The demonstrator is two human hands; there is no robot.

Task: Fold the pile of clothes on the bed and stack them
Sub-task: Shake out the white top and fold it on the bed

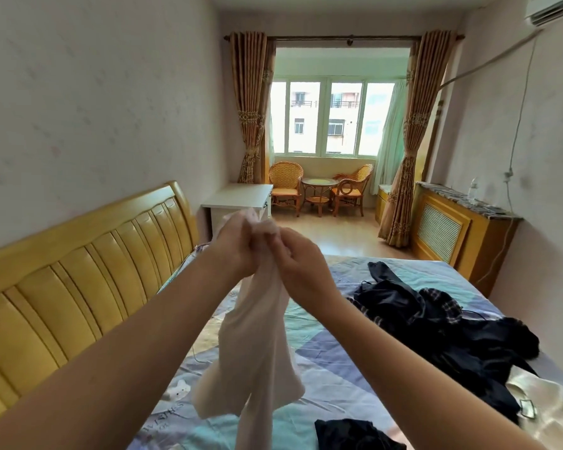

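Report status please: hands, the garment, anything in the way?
Left hand and right hand both grip the pale garment by its top, held up over the bed. Dark clothes pile unfolded at right. Nothing blocking.

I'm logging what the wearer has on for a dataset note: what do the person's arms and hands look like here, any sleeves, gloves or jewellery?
Both forearms are bare right to the frame edge, with no sleeve in view. The left hand and right hand wear no gloves, and no watch, bracelet or ring shows.
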